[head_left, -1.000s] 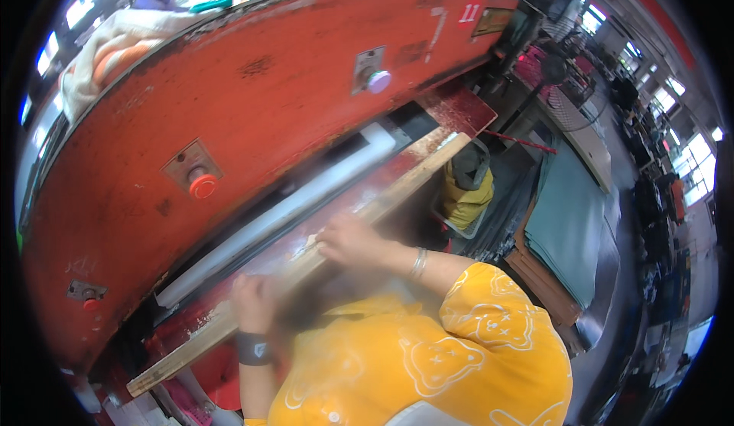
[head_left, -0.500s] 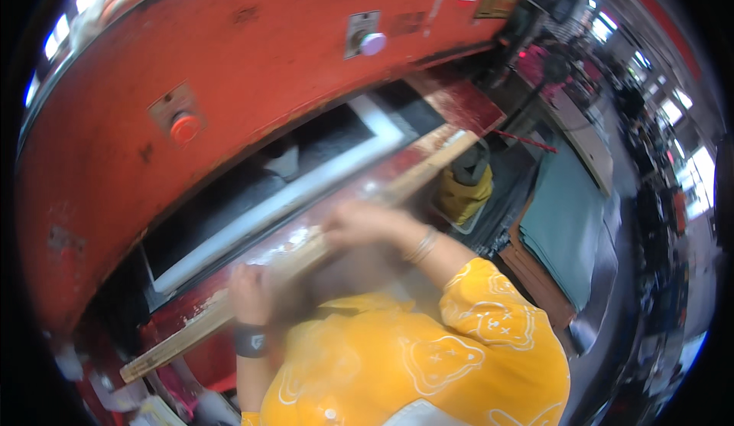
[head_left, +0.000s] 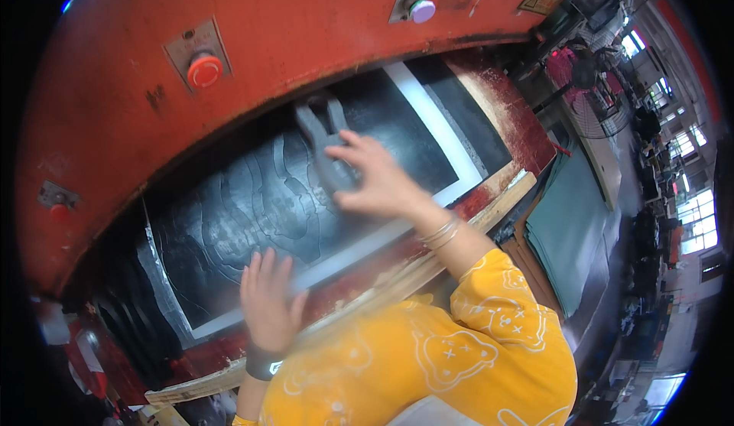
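A black sheet point(head_left: 390, 128) with a white border strip point(head_left: 428, 105) lies on the bed of a red machine. Curved outlines are cut or pressed into its surface. On the sheet stands a grey curved frame that looks like a cutting die point(head_left: 319, 147). My right hand point(head_left: 375, 173) reaches over the sheet at the die's right side, fingers apart; whether they touch it I cannot tell. Over the sheet's near edge, my left hand point(head_left: 269, 296) is spread with nothing in it, slightly blurred by motion.
The red machine body point(head_left: 290, 28) overhangs the far side, with a red push button point(head_left: 205, 70) and a pale purple button point(head_left: 422, 11). A wooden strip point(head_left: 489, 216) runs along the near edge. Stacked grey-green sheets point(head_left: 569, 227) lie at right, a fan point(head_left: 600, 112) beyond.
Both hands have moved from the wooden strip to over the black sheet, and their fingers have spread. The view has shifted, showing more of the sheet and the grey die.
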Demonstrator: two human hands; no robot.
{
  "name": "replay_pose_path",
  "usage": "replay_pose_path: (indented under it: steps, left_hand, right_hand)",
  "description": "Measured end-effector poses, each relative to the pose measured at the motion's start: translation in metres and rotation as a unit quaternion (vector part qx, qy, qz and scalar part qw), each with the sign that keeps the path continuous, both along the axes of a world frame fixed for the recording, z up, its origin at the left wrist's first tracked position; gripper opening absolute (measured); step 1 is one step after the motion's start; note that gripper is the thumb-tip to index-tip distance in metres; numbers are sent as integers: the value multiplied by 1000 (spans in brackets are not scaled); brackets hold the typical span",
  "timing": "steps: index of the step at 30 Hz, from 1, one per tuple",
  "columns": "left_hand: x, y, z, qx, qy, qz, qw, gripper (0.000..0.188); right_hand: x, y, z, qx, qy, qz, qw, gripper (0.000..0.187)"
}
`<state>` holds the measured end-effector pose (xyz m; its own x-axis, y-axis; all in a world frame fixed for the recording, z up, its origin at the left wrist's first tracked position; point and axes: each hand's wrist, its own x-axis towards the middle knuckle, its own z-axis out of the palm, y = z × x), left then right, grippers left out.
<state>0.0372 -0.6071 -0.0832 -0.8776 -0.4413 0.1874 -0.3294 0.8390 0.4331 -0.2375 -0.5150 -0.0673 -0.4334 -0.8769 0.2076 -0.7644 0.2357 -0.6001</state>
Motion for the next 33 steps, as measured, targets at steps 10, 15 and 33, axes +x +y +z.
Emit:
replay_pose_path:
  steps: [10, 15, 33]
  left_hand:
    - [1, 2, -3, 7, 1, -1, 1000, 55]
    - [13, 5, -9, 66, 36, 4, 997, 43]
    - [44, 61, -57, -6, 136, 2, 991, 8]
  right_hand:
    - [-55, 40, -2, 45, 114, -51, 991, 57]
    - [-61, 46, -17, -16, 109, -83, 990, 55]
    - [-92, 41, 24, -482, 101, -285, 822, 76]
